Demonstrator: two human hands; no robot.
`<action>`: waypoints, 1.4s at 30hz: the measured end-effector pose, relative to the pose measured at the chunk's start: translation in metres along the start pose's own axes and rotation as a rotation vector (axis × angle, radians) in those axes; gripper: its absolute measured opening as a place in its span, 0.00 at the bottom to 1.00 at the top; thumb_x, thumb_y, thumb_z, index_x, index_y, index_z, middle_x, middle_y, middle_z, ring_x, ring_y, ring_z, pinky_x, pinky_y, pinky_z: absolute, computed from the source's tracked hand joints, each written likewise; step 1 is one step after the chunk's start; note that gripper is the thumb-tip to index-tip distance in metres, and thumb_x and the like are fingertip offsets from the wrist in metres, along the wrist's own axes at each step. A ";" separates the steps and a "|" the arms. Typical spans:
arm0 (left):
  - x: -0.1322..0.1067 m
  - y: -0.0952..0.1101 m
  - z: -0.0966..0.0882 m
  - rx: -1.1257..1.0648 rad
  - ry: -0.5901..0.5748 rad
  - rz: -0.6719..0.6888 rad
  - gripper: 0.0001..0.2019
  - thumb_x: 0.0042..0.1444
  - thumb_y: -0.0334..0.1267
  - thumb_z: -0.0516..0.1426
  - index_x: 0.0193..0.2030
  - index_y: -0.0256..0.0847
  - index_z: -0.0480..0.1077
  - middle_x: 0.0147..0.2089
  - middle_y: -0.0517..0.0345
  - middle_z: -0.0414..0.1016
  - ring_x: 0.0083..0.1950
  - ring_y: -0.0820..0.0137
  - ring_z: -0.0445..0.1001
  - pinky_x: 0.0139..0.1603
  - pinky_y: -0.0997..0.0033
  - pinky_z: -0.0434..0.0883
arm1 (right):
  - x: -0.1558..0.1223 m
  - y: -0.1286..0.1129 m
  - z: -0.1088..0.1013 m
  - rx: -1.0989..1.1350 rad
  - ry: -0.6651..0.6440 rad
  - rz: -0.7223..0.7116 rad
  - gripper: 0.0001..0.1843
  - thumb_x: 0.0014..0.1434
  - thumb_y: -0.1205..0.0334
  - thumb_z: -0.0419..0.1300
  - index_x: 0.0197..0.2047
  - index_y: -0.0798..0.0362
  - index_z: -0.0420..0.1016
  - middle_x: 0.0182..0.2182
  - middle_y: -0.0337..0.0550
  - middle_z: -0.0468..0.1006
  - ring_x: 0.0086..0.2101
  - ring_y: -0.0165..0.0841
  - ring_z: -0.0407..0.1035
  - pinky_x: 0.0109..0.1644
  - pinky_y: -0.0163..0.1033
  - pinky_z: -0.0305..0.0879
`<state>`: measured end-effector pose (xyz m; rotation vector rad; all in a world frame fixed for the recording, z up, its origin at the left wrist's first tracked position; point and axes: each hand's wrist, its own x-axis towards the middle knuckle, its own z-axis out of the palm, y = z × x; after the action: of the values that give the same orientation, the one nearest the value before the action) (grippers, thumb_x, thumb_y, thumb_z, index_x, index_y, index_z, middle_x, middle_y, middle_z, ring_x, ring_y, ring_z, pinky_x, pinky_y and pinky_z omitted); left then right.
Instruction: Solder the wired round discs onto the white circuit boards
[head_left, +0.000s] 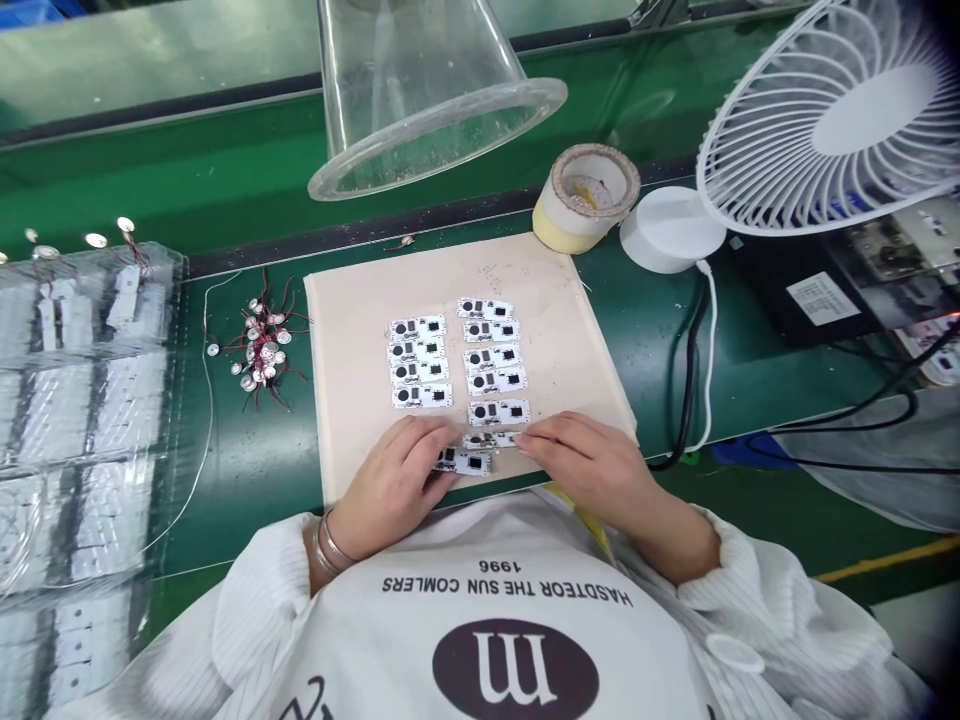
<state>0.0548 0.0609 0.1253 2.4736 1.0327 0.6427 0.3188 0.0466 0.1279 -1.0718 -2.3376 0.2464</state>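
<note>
Small white circuit boards with black chips lie in two columns on a beige board. At the near end of the right column, a tilted circuit board (491, 440) spans the gap between my hands. My right hand (592, 465) pinches its right end with the fingertips. My left hand (397, 475), wearing bracelets at the wrist, has its fingers closed around the left end of a lower circuit board (469, 462); its index fingertip also reaches the tilted one. The left column of boards (420, 362) lies just beyond my left hand. Another flat board (499, 412) lies just past my fingertips.
The beige work board (352, 400) rests on a green table. Left are a pile of small discs with red wires (262, 345) and stacked clear trays (97, 430). A tape roll (585, 195), white fan (840, 120), black box (802, 290) and cables stand right. A clear funnel-shaped hood (427, 110) hangs above.
</note>
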 end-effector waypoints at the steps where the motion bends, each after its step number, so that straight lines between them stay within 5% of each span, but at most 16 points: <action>1: 0.000 -0.001 0.000 0.001 -0.009 0.014 0.17 0.59 0.32 0.58 0.55 0.38 0.63 0.48 0.46 0.73 0.49 0.62 0.72 0.50 0.56 0.75 | -0.003 0.002 -0.002 0.025 0.024 0.030 0.10 0.62 0.72 0.57 0.43 0.54 0.77 0.38 0.45 0.80 0.38 0.33 0.73 0.42 0.40 0.76; 6: -0.003 -0.002 0.000 -0.014 -0.020 0.060 0.14 0.59 0.33 0.58 0.51 0.39 0.65 0.46 0.48 0.74 0.47 0.63 0.72 0.49 0.58 0.75 | -0.007 0.004 -0.005 0.047 0.086 0.130 0.09 0.63 0.69 0.58 0.43 0.51 0.78 0.36 0.43 0.81 0.36 0.32 0.75 0.41 0.38 0.77; 13: -0.007 -0.001 -0.003 -0.011 -0.012 0.029 0.18 0.59 0.32 0.59 0.55 0.39 0.63 0.51 0.46 0.73 0.51 0.62 0.72 0.52 0.56 0.74 | -0.010 0.003 0.007 -0.078 -0.027 -0.147 0.09 0.61 0.71 0.60 0.44 0.52 0.76 0.47 0.46 0.80 0.45 0.37 0.74 0.47 0.44 0.75; 24: 0.001 0.002 0.004 -0.015 0.015 0.041 0.13 0.59 0.35 0.60 0.49 0.36 0.67 0.45 0.49 0.76 0.46 0.64 0.72 0.49 0.58 0.74 | 0.000 0.001 0.003 0.197 -0.078 0.350 0.06 0.57 0.68 0.64 0.38 0.50 0.81 0.41 0.42 0.80 0.40 0.34 0.75 0.44 0.40 0.77; 37: -0.021 -0.004 -0.008 -0.005 -0.029 0.098 0.12 0.56 0.34 0.62 0.47 0.35 0.69 0.42 0.49 0.76 0.44 0.65 0.72 0.46 0.61 0.73 | 0.005 0.004 0.006 0.104 -0.004 0.191 0.06 0.60 0.68 0.61 0.36 0.52 0.80 0.42 0.46 0.78 0.38 0.33 0.72 0.42 0.40 0.74; 42: -0.022 -0.003 -0.008 0.004 -0.024 0.093 0.12 0.57 0.34 0.62 0.46 0.36 0.69 0.42 0.49 0.76 0.43 0.65 0.72 0.46 0.61 0.73 | 0.022 -0.001 0.018 0.025 -0.086 -0.023 0.11 0.64 0.66 0.59 0.48 0.52 0.77 0.49 0.41 0.78 0.49 0.34 0.70 0.55 0.45 0.69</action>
<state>0.0348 0.0482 0.1247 2.5387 0.9152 0.6382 0.2966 0.0632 0.1225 -1.0408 -2.4146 0.3180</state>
